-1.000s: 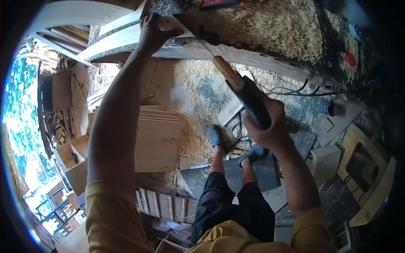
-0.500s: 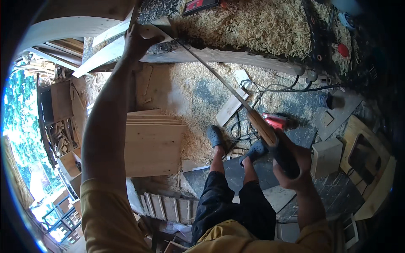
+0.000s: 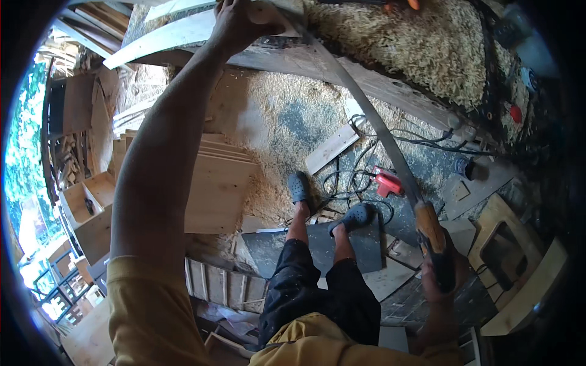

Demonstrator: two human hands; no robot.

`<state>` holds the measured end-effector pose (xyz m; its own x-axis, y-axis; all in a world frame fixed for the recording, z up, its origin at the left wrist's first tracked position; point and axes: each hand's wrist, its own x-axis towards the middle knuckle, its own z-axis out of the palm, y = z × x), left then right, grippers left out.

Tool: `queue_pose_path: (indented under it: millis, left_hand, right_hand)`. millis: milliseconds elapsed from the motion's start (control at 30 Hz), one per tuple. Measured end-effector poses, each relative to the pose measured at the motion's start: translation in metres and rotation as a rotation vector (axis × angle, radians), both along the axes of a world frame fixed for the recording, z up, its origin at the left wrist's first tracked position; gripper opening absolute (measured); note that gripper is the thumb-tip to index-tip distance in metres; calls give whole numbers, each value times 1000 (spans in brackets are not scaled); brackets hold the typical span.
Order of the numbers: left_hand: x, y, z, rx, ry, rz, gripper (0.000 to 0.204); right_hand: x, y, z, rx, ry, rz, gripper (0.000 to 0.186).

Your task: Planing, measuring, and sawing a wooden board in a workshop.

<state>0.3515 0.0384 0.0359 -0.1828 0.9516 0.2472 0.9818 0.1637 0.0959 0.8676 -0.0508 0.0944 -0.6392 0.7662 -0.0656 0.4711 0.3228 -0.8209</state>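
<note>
My right hand (image 3: 448,274) is closed round the wood-and-black handle of a handsaw (image 3: 386,131). Its long blade runs up and left to the edge of the bench at the top. There the tip end lies against a pale wooden board (image 3: 168,38). My left hand (image 3: 239,27) grips this board, thumb stretched toward the blade; the fingertips are partly cut off by the upper rim. Where exactly the teeth meet the wood is too small to tell.
Wood shavings (image 3: 403,46) are heaped on the bench (image 3: 287,64). On the floor lie a red power tool (image 3: 387,182), black cords (image 3: 351,177) and a short plank (image 3: 332,150). Stacked panels (image 3: 220,189) stand left of my feet; a wooden frame (image 3: 506,244) leans at right.
My right hand has drawn the saw down and to the right, and the blade now shows its broad side. My left hand stays on the board while the whole view has shifted.
</note>
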Motion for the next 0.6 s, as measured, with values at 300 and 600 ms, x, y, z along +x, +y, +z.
queue_pose_path:
  millis: [300,600]
  left_hand:
    - [25,-6,20,-37,-223,154,88]
    - [31,-7,14,-43,-267,196,83]
  right_hand:
    - [-84,46,-55,-295,110,-10,52]
    - [-10,-1,-6,-64,-31,13,58]
